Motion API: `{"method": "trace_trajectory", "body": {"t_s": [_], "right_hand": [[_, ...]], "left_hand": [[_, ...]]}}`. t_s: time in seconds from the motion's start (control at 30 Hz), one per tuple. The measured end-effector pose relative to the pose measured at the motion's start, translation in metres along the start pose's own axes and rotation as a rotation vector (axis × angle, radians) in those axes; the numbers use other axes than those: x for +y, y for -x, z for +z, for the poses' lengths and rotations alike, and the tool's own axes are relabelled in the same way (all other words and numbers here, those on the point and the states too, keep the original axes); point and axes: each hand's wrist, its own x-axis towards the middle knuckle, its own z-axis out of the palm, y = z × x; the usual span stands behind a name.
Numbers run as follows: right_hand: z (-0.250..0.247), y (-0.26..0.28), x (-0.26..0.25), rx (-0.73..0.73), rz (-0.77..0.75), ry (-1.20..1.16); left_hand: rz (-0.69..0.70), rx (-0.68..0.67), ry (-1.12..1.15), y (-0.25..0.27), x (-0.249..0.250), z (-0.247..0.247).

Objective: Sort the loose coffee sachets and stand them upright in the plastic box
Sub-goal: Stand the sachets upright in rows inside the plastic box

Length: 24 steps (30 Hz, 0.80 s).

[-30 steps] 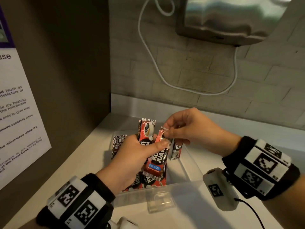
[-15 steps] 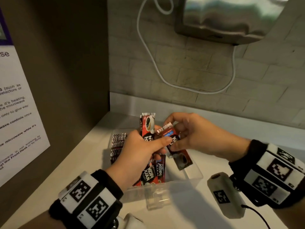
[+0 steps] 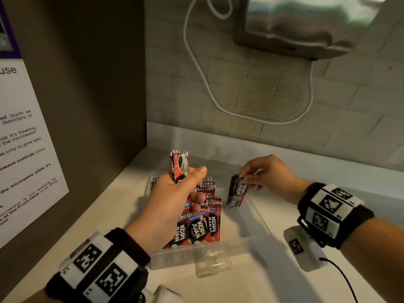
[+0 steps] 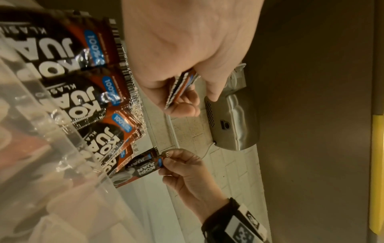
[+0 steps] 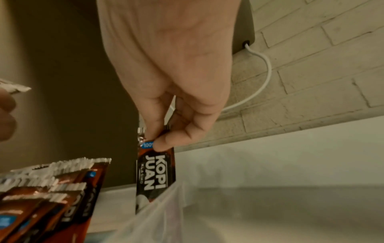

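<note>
Sachet upright in rt hand

Box: plastic box on the surface before me.
In it: upright sachets, left part.
Right of them: my held sachet.

Pale brick wall — white counter

Both forearms are showing bare. Each wrist is wearing a black band carrying white blocks printed with black square markers. A white camera pod is hanging under the right band, trailing a thin black cable.
</note>
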Motion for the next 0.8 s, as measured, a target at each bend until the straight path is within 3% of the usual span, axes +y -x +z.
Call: {"method": "trace_trajectory", "body": {"t_s": [0.63, 0.8], "right_hand": [[0.015, -0.012, 0.017, 0.116, 0.032, 0.015], [0.008, -0.007, -0.003, 0.323, -0.030, 0.093]], "left_hand": [[-0.056, -0.028, 0.018, -0.001, -0.002, 0.003], [-0.059, -0.123, 0.040, 0.002, -0.001, 0.003]]}}
